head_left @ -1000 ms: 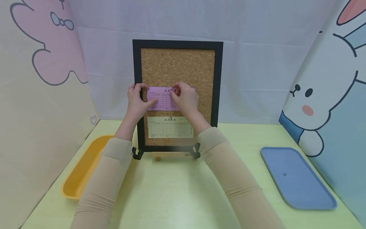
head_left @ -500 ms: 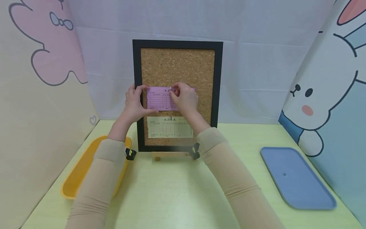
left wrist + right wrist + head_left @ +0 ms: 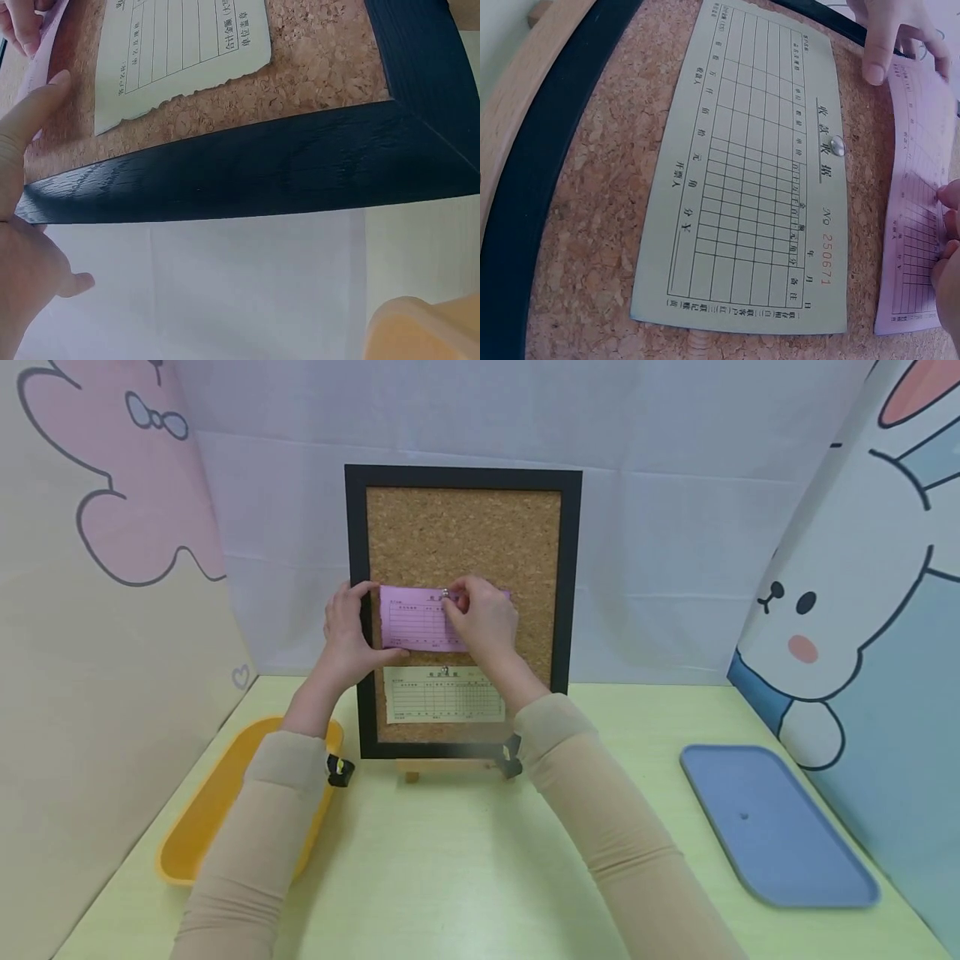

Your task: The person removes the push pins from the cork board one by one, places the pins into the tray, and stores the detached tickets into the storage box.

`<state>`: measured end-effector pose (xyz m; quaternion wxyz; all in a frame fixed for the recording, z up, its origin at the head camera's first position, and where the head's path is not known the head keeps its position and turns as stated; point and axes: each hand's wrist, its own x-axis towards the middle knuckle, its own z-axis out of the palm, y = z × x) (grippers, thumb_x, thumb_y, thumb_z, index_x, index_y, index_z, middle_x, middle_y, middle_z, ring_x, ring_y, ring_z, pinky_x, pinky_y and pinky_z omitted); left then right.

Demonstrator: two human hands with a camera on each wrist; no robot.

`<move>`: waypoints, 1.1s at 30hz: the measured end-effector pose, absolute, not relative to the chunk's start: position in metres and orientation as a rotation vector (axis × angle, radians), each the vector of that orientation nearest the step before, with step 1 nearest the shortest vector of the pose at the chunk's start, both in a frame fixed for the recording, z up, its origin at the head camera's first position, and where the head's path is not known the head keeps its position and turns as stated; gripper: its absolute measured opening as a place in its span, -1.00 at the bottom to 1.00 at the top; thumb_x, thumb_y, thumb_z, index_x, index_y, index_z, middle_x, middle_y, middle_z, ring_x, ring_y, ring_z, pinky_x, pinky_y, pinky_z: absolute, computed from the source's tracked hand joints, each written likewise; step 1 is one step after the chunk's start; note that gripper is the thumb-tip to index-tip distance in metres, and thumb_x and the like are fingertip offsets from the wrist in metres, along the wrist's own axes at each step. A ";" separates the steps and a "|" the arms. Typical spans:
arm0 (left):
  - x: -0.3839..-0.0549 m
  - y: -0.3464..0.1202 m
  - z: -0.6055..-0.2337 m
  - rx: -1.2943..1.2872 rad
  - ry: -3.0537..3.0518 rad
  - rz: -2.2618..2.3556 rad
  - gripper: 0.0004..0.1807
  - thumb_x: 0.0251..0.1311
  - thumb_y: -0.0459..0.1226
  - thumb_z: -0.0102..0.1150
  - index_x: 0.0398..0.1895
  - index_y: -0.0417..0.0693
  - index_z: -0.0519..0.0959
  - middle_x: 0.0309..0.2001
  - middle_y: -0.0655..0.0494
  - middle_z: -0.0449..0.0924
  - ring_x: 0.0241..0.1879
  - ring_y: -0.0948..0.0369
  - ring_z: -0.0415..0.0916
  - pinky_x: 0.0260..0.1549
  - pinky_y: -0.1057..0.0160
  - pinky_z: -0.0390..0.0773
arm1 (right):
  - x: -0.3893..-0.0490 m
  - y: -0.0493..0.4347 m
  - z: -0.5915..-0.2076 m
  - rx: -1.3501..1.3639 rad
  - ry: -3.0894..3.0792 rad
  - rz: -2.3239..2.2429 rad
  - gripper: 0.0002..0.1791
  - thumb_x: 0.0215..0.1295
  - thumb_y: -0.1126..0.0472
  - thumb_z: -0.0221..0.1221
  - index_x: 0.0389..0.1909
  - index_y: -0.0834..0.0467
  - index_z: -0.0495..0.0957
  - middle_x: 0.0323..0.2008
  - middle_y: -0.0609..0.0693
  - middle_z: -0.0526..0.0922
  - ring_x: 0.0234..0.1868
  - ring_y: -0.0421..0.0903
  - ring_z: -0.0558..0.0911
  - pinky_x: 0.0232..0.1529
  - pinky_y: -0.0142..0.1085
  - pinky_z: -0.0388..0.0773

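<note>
A pink receipt slip (image 3: pixel 412 620) lies against the cork board (image 3: pixel 465 535), its left end bowed slightly. My left hand (image 3: pixel 348 631) spans that end from the board's left edge: index fingertip at the upper corner, thumb (image 3: pixel 875 71) at the lower one. Other fingers reach beside and behind the frame. My right hand (image 3: pixel 487 618) pinches a silver push pin (image 3: pixel 445 593) at the slip's top middle and covers its right part. Below, a pale green receipt slip (image 3: pixel 750 187) hangs by another silver pin (image 3: pixel 838 145).
The black-framed board stands on a small wooden stand (image 3: pixel 442 766). A yellow tray (image 3: pixel 176 860) is at the left, partly behind my left arm. On the right lies a blue tray (image 3: pixel 780 827) with one tiny item (image 3: pixel 744 816) in it.
My left thumb has slid down from the slip's face to its lower edge, and that wrist moved left. The slip's left end shifts slightly left. My right hand stays at the pin.
</note>
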<state>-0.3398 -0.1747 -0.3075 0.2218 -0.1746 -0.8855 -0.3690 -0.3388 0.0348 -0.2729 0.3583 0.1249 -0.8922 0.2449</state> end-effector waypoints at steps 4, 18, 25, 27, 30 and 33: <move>-0.339 -0.177 -0.310 -0.521 -2.451 -1.070 0.09 -0.21 -0.13 0.54 0.37 0.02 0.02 0.40 -0.05 -0.09 0.40 -0.01 -0.24 0.30 -0.17 -0.08 | -0.340 0.034 -0.273 0.307 -2.298 0.615 -0.81 0.24 0.02 0.21 -0.22 0.02 0.59 -0.49 -0.14 0.55 -0.53 -0.25 0.46 -0.54 -0.40 0.32; -0.335 -0.175 -0.307 -0.396 -2.521 -1.293 -0.22 -0.09 0.01 0.44 0.13 -0.10 0.26 0.40 -0.15 -0.14 0.39 -0.07 -0.18 0.27 -0.22 0.05 | -0.338 0.026 -0.270 0.214 -2.306 0.561 -0.82 0.23 0.00 0.21 -0.28 0.02 0.59 -0.48 -0.17 0.59 -0.55 -0.27 0.48 -0.58 -0.38 0.37; -0.335 -0.169 -0.308 -0.377 -2.432 -1.299 -0.36 -0.03 -0.09 0.42 0.03 -0.15 0.32 0.32 -0.15 0.02 0.34 -0.05 -0.12 0.26 -0.17 0.06 | -0.339 0.022 -0.272 0.192 -2.292 0.592 -0.84 0.21 0.04 0.21 -0.29 0.03 0.59 -0.48 -0.17 0.60 -0.56 -0.27 0.48 -0.60 -0.39 0.35; -0.335 -0.168 -0.308 -0.372 -2.420 -1.292 -0.37 -0.03 -0.09 0.42 0.02 -0.15 0.32 0.30 -0.15 0.04 0.32 -0.05 -0.10 0.26 -0.16 0.06 | -0.340 0.022 -0.273 0.195 -2.286 0.593 -0.85 0.21 0.05 0.21 -0.30 0.03 0.59 -0.48 -0.17 0.60 -0.56 -0.27 0.48 -0.61 -0.39 0.34; -0.335 -0.167 -0.308 -0.375 -2.405 -1.289 -0.37 -0.03 -0.10 0.42 0.01 -0.17 0.32 0.27 -0.16 0.06 0.30 -0.05 -0.07 0.25 -0.15 0.07 | -0.340 0.022 -0.272 0.195 -2.290 0.591 -0.85 0.20 0.06 0.20 -0.29 0.04 0.60 -0.46 -0.16 0.62 -0.56 -0.27 0.49 -0.60 -0.40 0.35; -0.337 -0.166 -0.310 -0.373 -2.398 -1.285 -0.37 -0.03 -0.10 0.42 0.01 -0.17 0.32 0.25 -0.16 0.08 0.28 -0.05 -0.06 0.25 -0.14 0.08 | -0.340 0.022 -0.271 0.190 -2.305 0.595 -0.85 0.20 0.07 0.20 -0.28 0.04 0.60 -0.43 -0.15 0.64 -0.54 -0.27 0.51 -0.59 -0.41 0.38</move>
